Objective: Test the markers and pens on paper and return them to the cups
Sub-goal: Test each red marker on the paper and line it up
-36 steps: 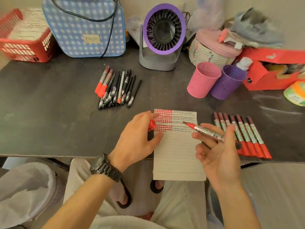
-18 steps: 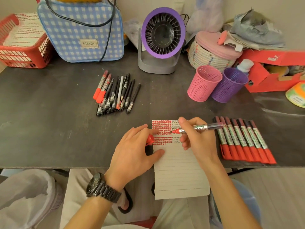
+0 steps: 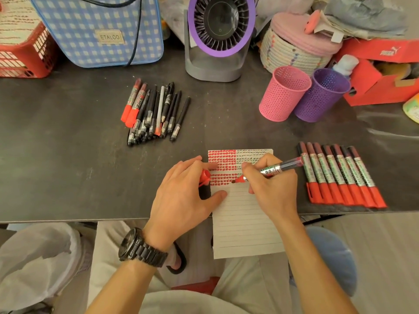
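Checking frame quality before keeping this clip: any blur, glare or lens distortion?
Head view: right hand and marker are sharp, the bag label legible; the front edge of the table bows from wide-angle distortion; a pale sheen streaks it right of the purple cup.

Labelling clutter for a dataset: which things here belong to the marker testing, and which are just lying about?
In the job: marker in right hand, cap in left hand, paper, marker row, pen pile, pink cup, purple cup.
Lying about: fan, checked bag, red basket, rope basket, red box.
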A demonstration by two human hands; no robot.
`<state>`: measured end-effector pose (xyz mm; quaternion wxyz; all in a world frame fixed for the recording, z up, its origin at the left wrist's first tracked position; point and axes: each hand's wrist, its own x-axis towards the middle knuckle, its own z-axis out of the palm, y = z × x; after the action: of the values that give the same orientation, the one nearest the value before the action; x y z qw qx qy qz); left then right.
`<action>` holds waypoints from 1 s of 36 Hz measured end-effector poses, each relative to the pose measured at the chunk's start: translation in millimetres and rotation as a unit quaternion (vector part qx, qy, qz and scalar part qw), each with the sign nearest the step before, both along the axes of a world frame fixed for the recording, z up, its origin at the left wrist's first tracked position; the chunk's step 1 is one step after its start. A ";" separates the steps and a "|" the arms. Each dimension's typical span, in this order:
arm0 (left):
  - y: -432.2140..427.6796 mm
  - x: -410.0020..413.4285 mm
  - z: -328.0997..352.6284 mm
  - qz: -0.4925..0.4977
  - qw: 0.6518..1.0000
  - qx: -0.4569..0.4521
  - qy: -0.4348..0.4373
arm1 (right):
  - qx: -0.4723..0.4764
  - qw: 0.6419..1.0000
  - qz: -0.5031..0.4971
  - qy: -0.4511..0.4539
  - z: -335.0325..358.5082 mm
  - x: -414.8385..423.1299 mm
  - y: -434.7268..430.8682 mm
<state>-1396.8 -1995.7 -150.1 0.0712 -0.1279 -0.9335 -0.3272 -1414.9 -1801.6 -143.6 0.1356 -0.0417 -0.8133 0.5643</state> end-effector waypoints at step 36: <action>1.9 1.1 0.6 0.017 1.000 -0.002 0.006 | 0.033 0.999 -0.006 -0.015 4.3 -0.5 -6.3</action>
<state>-1395.7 -1993.8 -149.5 0.0821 -0.1144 -0.9356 -0.3237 -1415.3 -1807.9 -139.3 0.1279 -0.0509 -0.8330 0.5359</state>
